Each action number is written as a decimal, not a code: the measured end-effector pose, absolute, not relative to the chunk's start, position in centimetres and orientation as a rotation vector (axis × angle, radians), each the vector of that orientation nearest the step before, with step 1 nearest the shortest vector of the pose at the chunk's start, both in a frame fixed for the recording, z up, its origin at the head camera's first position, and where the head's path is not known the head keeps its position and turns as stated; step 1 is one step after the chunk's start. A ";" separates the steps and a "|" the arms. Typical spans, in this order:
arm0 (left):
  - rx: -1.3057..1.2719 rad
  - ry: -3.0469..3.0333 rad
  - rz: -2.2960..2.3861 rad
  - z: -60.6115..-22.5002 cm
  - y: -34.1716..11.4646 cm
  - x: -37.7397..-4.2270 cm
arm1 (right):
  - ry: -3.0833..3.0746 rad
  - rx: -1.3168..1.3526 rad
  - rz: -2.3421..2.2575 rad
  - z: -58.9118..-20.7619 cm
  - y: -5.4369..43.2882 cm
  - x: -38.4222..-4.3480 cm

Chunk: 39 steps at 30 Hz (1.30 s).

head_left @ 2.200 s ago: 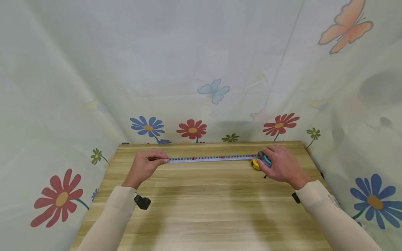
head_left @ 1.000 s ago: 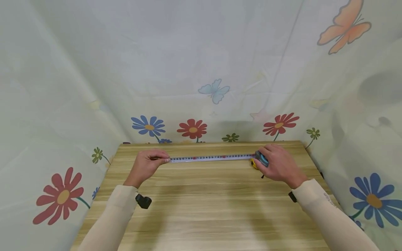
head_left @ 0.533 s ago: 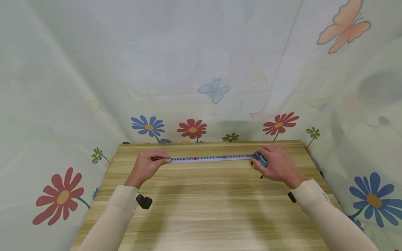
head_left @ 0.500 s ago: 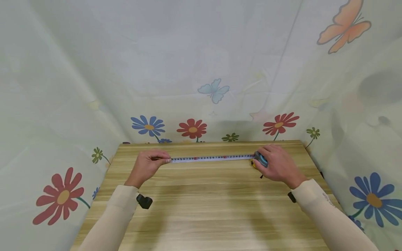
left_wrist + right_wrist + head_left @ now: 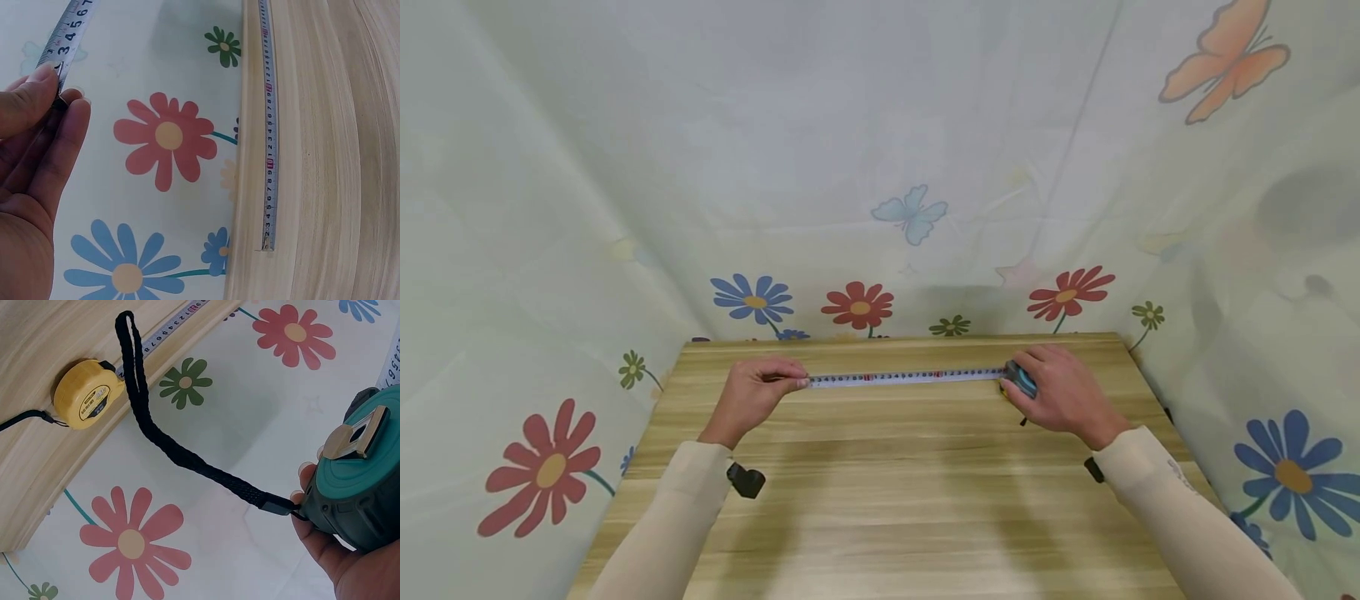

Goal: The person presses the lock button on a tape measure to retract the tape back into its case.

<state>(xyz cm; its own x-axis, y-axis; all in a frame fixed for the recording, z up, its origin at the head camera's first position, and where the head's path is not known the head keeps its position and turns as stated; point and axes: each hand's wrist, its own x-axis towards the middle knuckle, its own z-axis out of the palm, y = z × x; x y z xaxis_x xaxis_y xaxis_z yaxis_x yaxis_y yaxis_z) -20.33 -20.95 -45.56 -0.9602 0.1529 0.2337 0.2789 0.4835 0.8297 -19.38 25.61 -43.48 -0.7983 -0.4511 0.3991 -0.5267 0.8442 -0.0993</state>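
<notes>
My left hand [image 5: 752, 396] pinches the end of a tape measure blade [image 5: 67, 39] between thumb and fingers. In my right hand [image 5: 1063, 393] I grip the case of a teal and black tape measure [image 5: 359, 469], whose black wrist strap [image 5: 181, 456] hangs off it. The held blade stretches between both hands, raised over the table's far part. Below it, a yellow tape measure [image 5: 87, 400] lies on the table with its own blade [image 5: 270, 134] drawn out along the far edge. From the head view, the teal case and right hand hide most of the yellow one.
The wooden table [image 5: 880, 500] meets a flower-printed sheet [image 5: 805, 208] at its back and sides. A small black wrist camera [image 5: 745, 481] is strapped under the left sleeve, another [image 5: 1094, 469] by the right.
My right hand with the teal tape measure has shifted slightly left, covering more of the yellow case in the head view. My left hand has edged slightly right, still pinching the blade end.
</notes>
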 end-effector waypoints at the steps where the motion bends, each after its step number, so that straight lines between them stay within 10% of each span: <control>1: -0.380 -2.593 -1.485 -45.5 -20.9 -20.3 | -2.658 0.733 0.291 -43.5 25.6 -19.4; 39: -0.412 -2.545 -1.545 -45.6 -20.4 -20.2 | -2.682 0.708 0.293 -43.5 25.2 -19.2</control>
<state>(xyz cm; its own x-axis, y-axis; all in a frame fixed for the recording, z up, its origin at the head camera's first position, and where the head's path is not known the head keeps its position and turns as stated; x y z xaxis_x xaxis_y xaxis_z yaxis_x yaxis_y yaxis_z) -20.22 -20.44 -45.63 -0.9535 0.1611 0.2549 0.3005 0.4367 0.8480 -19.23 25.21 -43.50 -0.8137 -0.4368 0.3834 -0.5093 0.8538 -0.1081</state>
